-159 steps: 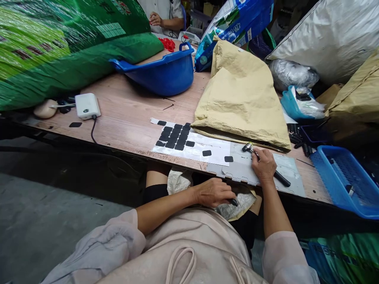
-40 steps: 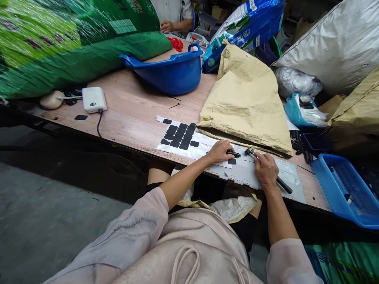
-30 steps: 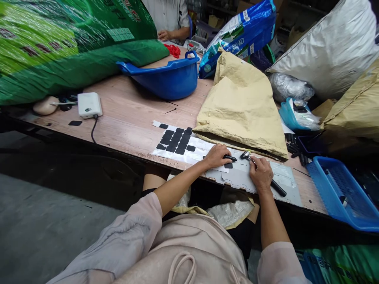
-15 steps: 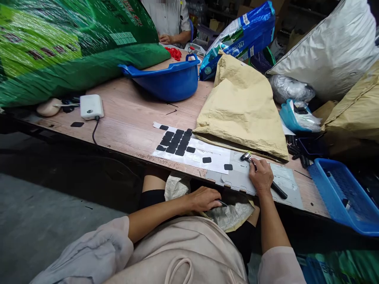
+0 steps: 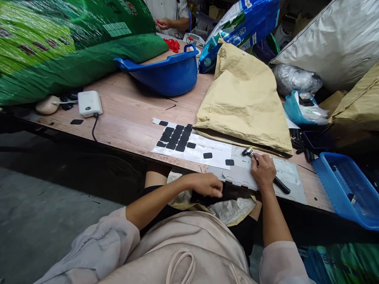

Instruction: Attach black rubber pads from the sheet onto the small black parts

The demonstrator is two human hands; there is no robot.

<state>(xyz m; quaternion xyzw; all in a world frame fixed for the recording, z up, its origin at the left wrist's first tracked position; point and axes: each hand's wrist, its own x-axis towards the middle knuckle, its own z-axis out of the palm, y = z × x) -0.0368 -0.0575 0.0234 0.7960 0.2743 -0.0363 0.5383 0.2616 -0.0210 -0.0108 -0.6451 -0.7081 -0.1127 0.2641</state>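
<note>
My right hand [image 5: 263, 171] is wrapped round a small hammer [image 5: 281, 185], which lies over the grey board [image 5: 237, 176] at the table's front edge. The hammer's metal head points to the far left, and its black grip sticks out toward me. My left hand [image 5: 207, 184] has its fingers curled, just above an open paper sack [image 5: 233, 210] on my lap with a silvery lining. Whatever those fingers hold is hidden. Black rounded square pads [image 5: 179, 136] sit in rows on a white sheet [image 5: 197, 160], with a few lying singly toward the hammer.
Behind the sheet lies a tan paper sack [image 5: 242, 94]. A blue basin [image 5: 166, 77] and a big green bag [image 5: 74, 51] stand farther left. To the right is a blue basket [image 5: 334, 189]. A white box [image 5: 89, 103] with a cable rests at left. A co-worker [image 5: 168, 17] sits opposite.
My left hand has risen from the sack's opening toward the table edge, fingers curled. My right hand keeps the hammer in about the same place. The view has shifted slightly.
</note>
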